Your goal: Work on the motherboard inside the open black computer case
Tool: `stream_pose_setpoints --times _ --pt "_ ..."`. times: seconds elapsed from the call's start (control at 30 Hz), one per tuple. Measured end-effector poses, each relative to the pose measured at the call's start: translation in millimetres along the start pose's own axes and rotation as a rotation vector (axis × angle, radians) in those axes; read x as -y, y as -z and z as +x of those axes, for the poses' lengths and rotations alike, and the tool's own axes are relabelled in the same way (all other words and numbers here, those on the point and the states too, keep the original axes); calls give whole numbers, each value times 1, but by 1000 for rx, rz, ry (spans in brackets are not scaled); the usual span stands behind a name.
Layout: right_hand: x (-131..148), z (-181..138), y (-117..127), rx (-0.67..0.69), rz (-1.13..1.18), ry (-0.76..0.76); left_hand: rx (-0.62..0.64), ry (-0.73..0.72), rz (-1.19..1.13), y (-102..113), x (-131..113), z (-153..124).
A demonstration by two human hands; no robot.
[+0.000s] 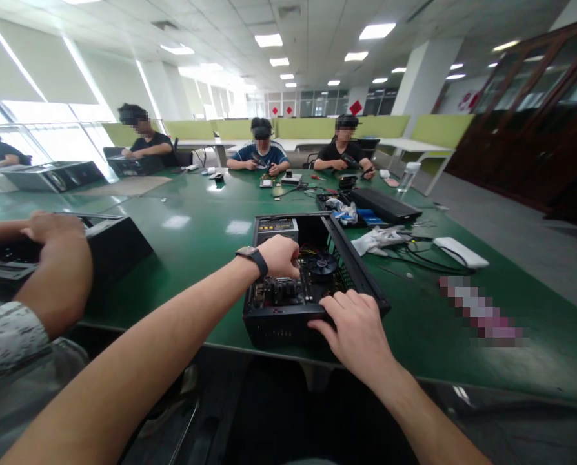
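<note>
The open computer case (276,332) sits at the centre of the frame, its fan (322,263) and power supply (277,226) showing. Your left hand (281,255) reaches down inside it, fingers curled; you cannot tell from here whether they hold anything. Your right hand (354,323) grasps the near rim at the case's right corner, fingers over the top and thumb against the outer panel. A dark watch (253,259) circles your left wrist. Right of the case on the green table (196,223) lie a pale glove (378,241), dark cables (426,263) and a white box (460,252). At the left edge, a co-worker's hand (56,227) is at another black case (119,248). A clear bottle (408,177) stands toward the upper right.
</note>
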State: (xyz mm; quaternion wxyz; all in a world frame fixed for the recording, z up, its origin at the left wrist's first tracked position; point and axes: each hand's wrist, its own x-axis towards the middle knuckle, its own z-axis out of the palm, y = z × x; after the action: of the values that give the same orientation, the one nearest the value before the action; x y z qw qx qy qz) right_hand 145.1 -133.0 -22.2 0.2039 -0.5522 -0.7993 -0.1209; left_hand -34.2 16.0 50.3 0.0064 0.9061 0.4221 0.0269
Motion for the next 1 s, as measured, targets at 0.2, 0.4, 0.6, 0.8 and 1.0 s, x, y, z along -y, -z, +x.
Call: stream_pose_setpoints --times 0.2,0.4,0.6,0.8,1.0 --pt "8 -44 18 24 114 -23 198 -53 100 -25 -17 11" --pt "17 -66 28 19 133 -31 330 -47 161 -48 -28 14" --pt "20 -71 28 3 146 -50 442 17 181 -62 -27 18" --pt "20 -71 27 -8 166 -51 504 19 256 -68 -24 24" --pt "20 -72 27 -16 160 -44 516 30 242 -74 -24 24"
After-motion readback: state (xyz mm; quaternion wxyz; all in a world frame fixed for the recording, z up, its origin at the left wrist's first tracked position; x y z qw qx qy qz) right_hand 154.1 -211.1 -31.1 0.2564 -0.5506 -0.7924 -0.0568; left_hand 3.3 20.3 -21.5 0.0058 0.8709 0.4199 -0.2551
